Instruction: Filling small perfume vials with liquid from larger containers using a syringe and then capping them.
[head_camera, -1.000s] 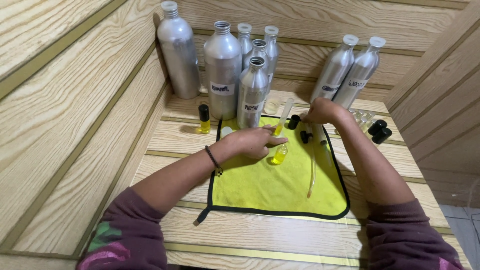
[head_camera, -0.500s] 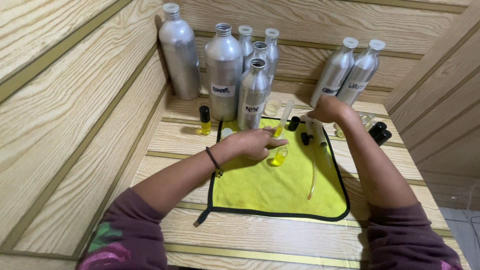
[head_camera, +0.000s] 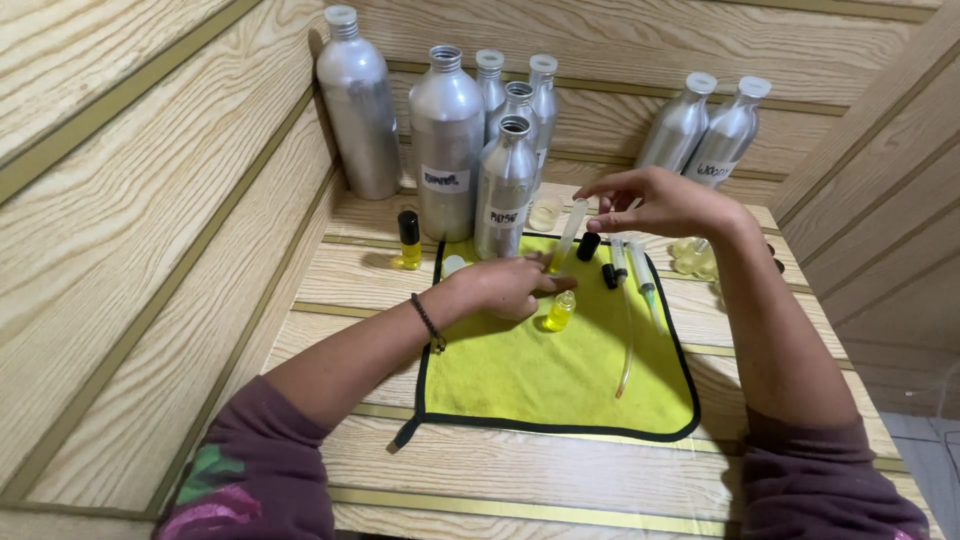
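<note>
My left hand (head_camera: 505, 285) rests on the yellow cloth (head_camera: 560, 385), its fingertips around a small glass vial (head_camera: 560, 312) of yellow liquid. A clear syringe (head_camera: 570, 232) slants down toward the vial's mouth. My right hand (head_camera: 668, 203) pinches the top end of that syringe from the right. Two more syringes (head_camera: 640, 275), one with a long thin tube (head_camera: 626, 350), lie on the cloth to the right, beside two black caps (head_camera: 589, 246).
Several tall aluminium bottles (head_camera: 445, 140) stand at the back of the wooden shelf, two more (head_camera: 705, 130) at the right. A small black-capped bottle of yellow liquid (head_camera: 408, 240) stands left of the cloth. Wooden walls enclose the left and back.
My right hand has lifted a little and its fingers have stretched left onto the syringe's top. My left hand and the vial have hardly moved.
</note>
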